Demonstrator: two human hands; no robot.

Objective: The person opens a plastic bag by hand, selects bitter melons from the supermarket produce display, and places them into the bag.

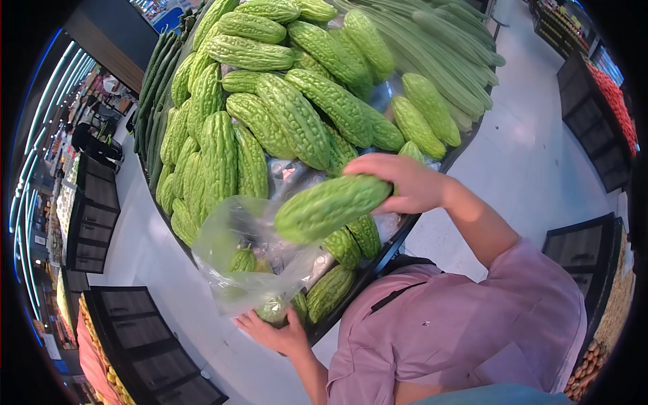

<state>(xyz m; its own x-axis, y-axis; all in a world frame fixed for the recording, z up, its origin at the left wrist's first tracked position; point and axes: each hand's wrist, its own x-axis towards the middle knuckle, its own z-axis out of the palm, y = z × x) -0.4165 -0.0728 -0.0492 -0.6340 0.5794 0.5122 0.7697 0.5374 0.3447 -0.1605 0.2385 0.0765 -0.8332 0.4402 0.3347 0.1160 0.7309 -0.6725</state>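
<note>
My right hand [405,179] is closed round one end of a bitter melon [334,206], its other end pointing left over the mouth of a clear plastic bag [233,236]. Below, my left hand [280,334] grips the lower part of this bag, thumb and fingers round a bulge with a green melon [273,309] showing through. A second melon [243,261] shows through the film; whether it lies inside or behind the bag is unclear. Loose bitter melons [329,293] lie beside the bag at the near edge of the display.
A large heap of bitter melons [297,118] covers the stand. Long ridged gourds [432,54] lie at the far right, dark green cucumbers [152,101] at the left. Black produce stands [145,344] flank the aisle, and a person in dark clothes [98,143] is far left.
</note>
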